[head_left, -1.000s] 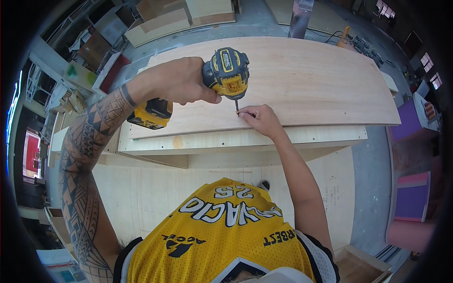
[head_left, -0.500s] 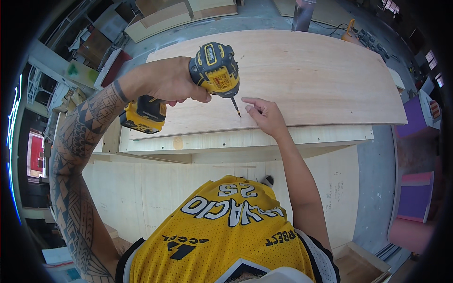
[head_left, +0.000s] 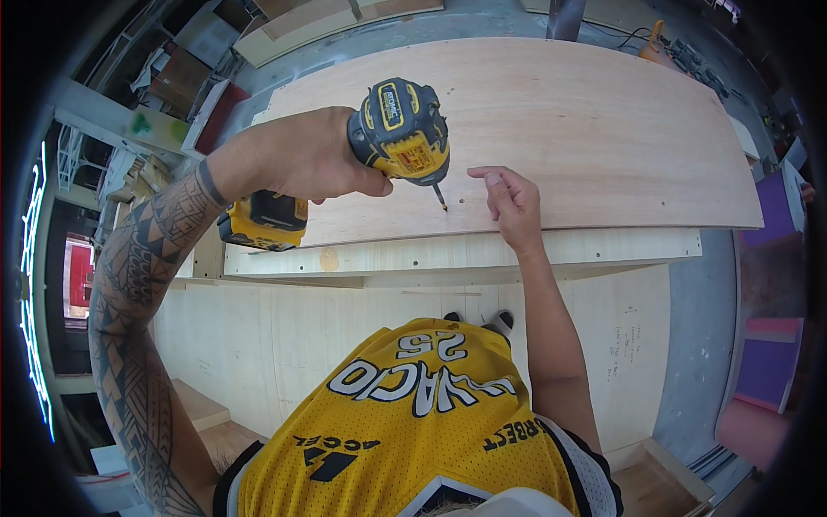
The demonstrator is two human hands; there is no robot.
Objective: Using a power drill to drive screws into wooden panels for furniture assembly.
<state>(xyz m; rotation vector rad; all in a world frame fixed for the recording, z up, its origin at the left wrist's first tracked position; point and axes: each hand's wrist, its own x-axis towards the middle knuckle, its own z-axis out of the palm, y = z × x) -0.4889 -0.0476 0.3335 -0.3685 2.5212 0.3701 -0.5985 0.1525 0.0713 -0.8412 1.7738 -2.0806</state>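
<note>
L hand grips drill (yel/blk) over ply panel.

from my remote seat i count two hands, one left hand and one right hand, and two forearms. i tally one power driver, one battery pack and one bit. i also count one large plywood panel, one pale wooden board and one round knot in the grain. for clothing i count one yellow jersey and two shoes.
</note>
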